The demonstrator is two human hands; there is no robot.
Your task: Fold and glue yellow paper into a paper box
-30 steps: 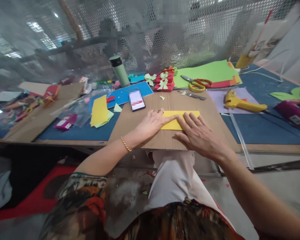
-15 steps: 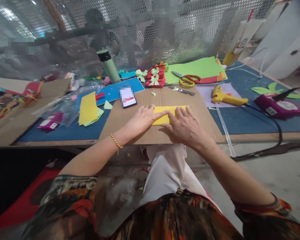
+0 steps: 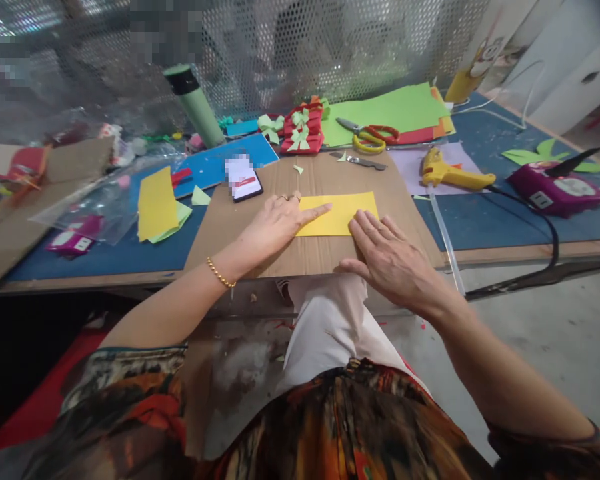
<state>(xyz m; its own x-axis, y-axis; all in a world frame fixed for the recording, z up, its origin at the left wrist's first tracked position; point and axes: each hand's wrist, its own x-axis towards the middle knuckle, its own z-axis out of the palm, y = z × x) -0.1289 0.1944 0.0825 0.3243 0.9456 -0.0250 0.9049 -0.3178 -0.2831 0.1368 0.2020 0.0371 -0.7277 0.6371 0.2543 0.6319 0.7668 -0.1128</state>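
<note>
A yellow rectangle of paper [image 3: 336, 221] lies flat on the brown cardboard sheet [image 3: 305, 259] in front of me. My left hand [image 3: 276, 223] rests at the paper's left end, its index finger stretched across the top surface. At the right end, my right hand [image 3: 387, 257] lies flat with fingers extended, the fingertips on the paper's right edge and the thumb apart on the cardboard. Neither hand grasps anything. A phone [image 3: 244, 180] sits just beyond my left hand.
Behind the paper are a cutter blade [image 3: 365, 162], scissors [image 3: 367, 135] and red pieces with pale green bows [image 3: 303, 130]. A yellow glue gun [image 3: 453, 172] is on the right. A green bottle [image 3: 197, 110] stands at the back left, beyond more yellow paper [image 3: 157, 207].
My right hand has slid right, from the paper's middle to its right edge, uncovering more yellow. My left hand keeps its place on the paper. The camera view has shifted slightly.
</note>
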